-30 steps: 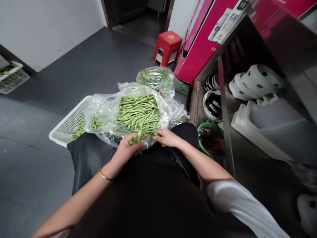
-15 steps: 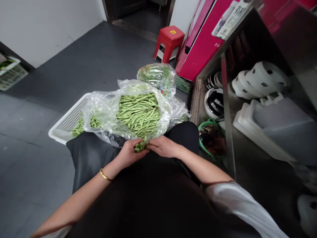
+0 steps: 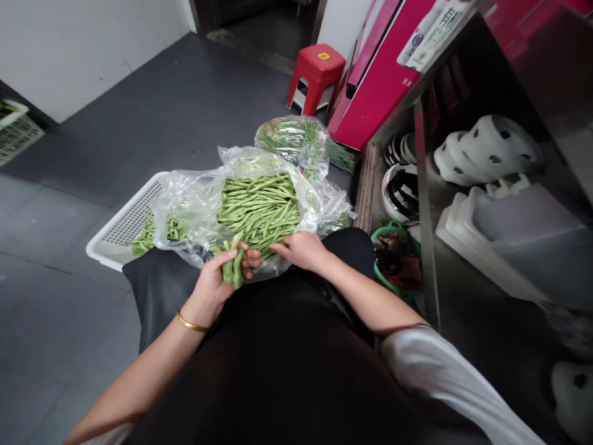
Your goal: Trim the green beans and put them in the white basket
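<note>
A small bunch of green beans (image 3: 235,266) lies in my left hand (image 3: 214,272), its fingers curled round them, palm partly turned up. My right hand (image 3: 303,250) is at the near edge of the heap of long green beans (image 3: 259,207). Its thumb and fingers are pressed together at the beans; whatever is between the fingertips is hidden. The heap sits in an open clear plastic bag (image 3: 194,191) in front of my knees. Left of it, a white perforated basket (image 3: 125,216) holds more beans, partly covered by the bag.
Behind the bag lies another bag of green vegetables (image 3: 291,136). A red stool (image 3: 317,74) stands farther back beside a pink cabinet (image 3: 370,80). On my right, a metal shelf (image 3: 428,228) holds white containers (image 3: 486,151), with a green basket (image 3: 393,230) beside it.
My hands have come apart. The left has moved up and left with the bunch of beans, while the right has shifted slightly up and right to the heap's near edge.
</note>
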A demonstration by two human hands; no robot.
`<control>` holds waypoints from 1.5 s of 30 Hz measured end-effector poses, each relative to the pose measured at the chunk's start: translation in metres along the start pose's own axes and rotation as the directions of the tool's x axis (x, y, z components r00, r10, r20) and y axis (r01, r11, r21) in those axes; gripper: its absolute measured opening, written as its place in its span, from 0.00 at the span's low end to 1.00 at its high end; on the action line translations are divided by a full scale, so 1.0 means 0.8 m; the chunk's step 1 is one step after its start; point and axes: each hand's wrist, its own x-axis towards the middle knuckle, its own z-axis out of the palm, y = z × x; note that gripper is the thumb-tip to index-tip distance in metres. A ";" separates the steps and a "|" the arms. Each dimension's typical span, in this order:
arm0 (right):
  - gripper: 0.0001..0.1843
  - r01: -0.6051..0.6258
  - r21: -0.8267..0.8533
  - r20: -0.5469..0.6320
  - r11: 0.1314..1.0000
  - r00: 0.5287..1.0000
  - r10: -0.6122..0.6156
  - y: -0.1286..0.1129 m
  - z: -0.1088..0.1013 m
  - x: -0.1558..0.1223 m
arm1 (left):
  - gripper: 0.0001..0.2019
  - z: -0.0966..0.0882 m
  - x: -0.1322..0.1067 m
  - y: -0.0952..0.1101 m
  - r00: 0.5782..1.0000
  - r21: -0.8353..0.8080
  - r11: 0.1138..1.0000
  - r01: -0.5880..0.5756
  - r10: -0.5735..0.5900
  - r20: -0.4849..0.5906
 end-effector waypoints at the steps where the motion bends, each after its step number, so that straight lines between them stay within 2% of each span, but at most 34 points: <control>1: 0.31 -0.025 -0.014 0.036 1.000 0.999 0.025 -0.008 0.009 0.013 | 0.13 0.000 -0.001 -0.001 0.999 0.022 0.999 0.031 -0.031 -0.012; 4: 0.22 -0.054 -0.001 0.123 0.999 0.991 0.053 -0.023 0.027 0.034 | 0.17 0.001 -0.004 -0.005 0.999 0.069 0.996 0.050 -0.050 -0.007; 6: 0.19 -0.034 0.015 0.094 0.999 0.995 0.032 -0.024 0.028 0.024 | 0.16 0.002 -0.002 -0.008 0.998 0.092 0.994 0.052 -0.047 -0.053; 9: 0.17 0.152 0.045 0.010 0.987 0.988 -0.152 -0.025 0.024 -0.018 | 0.13 0.006 0.006 -0.015 0.986 0.155 0.985 0.076 -0.050 -0.162; 11: 0.13 0.295 0.098 -0.010 0.950 0.955 -0.296 -0.028 0.027 -0.046 | 0.10 0.013 0.011 -0.022 0.983 0.218 0.973 0.079 -0.040 -0.177; 13: 0.10 0.351 0.245 -0.066 0.904 0.936 -0.345 -0.030 0.033 -0.061 | 0.11 0.021 0.012 -0.027 0.987 0.258 0.966 0.006 0.035 -0.155; 15: 0.12 0.321 0.509 -0.194 0.798 0.947 -0.258 -0.025 0.038 -0.062 | 0.11 0.029 0.010 -0.029 0.979 0.239 0.961 -0.137 0.169 -0.118; 17: 0.19 0.275 0.777 -0.297 0.567 0.953 -0.055 -0.012 0.037 -0.057 | 0.08 0.035 0.006 -0.029 0.961 0.188 0.951 -0.245 0.264 -0.079; 18: 0.21 0.265 0.861 -0.311 0.435 0.950 0.037 -0.003 0.034 -0.054 | 0.08 0.036 0.003 -0.029 0.959 0.173 0.950 -0.262 0.276 -0.064; 19: 0.23 0.255 0.908 -0.295 0.333 0.953 0.072 0.006 0.029 -0.052 | 0.08 0.037 0.000 -0.028 0.962 0.169 0.953 -0.253 0.265 -0.056; 20: 0.24 0.235 0.930 -0.253 0.283 0.967 0.028 0.016 0.023 -0.052 | 0.08 0.037 -0.002 -0.027 0.970 0.178 0.958 -0.225 0.238 -0.056; 21: 0.23 0.204 0.934 -0.189 0.293 0.979 -0.081 0.024 0.017 -0.052 | 0.08 0.037 -0.005 -0.027 0.978 0.198 0.963 -0.185 0.200 -0.057; 23: 0.19 0.146 0.893 -0.022 0.425 0.959 -0.282 0.033 0.006 -0.052 | 0.09 0.036 -0.009 -0.026 0.990 0.264 0.958 -0.109 0.128 -0.055; 25: 0.18 0.106 0.856 0.055 0.506 0.955 -0.292 0.028 0.000 -0.048 | 0.08 0.037 -0.011 -0.025 0.996 0.349 0.935 -0.063 0.079 -0.031; 27: 0.18 0.095 0.879 -0.010 0.467 0.983 -0.182 0.011 0.001 -0.040 | 0.08 0.038 -0.011 -0.025 0.998 0.413 0.909 -0.060 0.063 0.006; 29: 0.17 0.128 0.900 -0.088 0.418 0.990 -0.112 -0.009 0.008 -0.030 | 0.08 0.040 -0.010 -0.026 0.998 0.430 0.900 -0.068 0.065 0.023; 30: 0.16 0.158 0.892 -0.130 0.424 0.987 -0.094 -0.018 0.012 -0.025 | 0.08 0.040 -0.010 -0.026 0.998 0.422 0.904 -0.069 0.067 0.020; 31: 0.16 0.194 0.865 -0.182 0.463 0.981 -0.072 -0.024 0.017 -0.022 | 0.08 0.039 -0.009 -0.026 0.998 0.406 0.912 -0.064 0.066 0.008; 33: 0.16 0.272 0.732 -0.311 0.625 0.949 -0.048 -0.027 0.024 -0.020 | 0.08 0.038 -0.010 -0.025 0.999 0.355 0.935 -0.023 0.034 -0.024; 35: 0.16 0.314 0.474 -0.424 0.823 0.900 -0.100 -0.018 0.028 -0.021 | 0.08 0.036 -0.014 -0.023 0.999 0.285 0.957 0.044 -0.034 -0.042; 37: 0.15 0.273 0.219 -0.424 0.937 0.891 -0.161 -0.006 0.029 -0.024 | 0.08 0.037 -0.018 -0.018 0.995 0.243 0.965 0.098 -0.088 -0.052; 39: 0.14 0.175 0.101 -0.329 0.979 0.935 -0.133 -0.001 0.029 -0.029 | 0.07 0.039 -0.019 -0.013 0.995 0.250 0.965 0.077 -0.059 -0.081; 41: 0.15 0.092 0.084 -0.225 0.992 0.972 -0.071 -0.009 0.030 -0.036 | 0.08 0.042 -0.015 -0.011 0.990 0.287 0.958 -0.019 0.059 -0.129; 43: 0.17 0.097 0.094 -0.139 0.991 0.987 -0.083 -0.025 0.030 -0.043 | 0.11 0.043 -0.007 -0.014 0.972 0.324 0.938 -0.125 0.182 -0.151; 45: 0.20 0.176 0.102 -0.079 0.979 0.983 -0.169 -0.040 0.025 -0.050 | 0.14 0.041 0.002 -0.019 0.956 0.368 0.911 -0.186 0.254 -0.144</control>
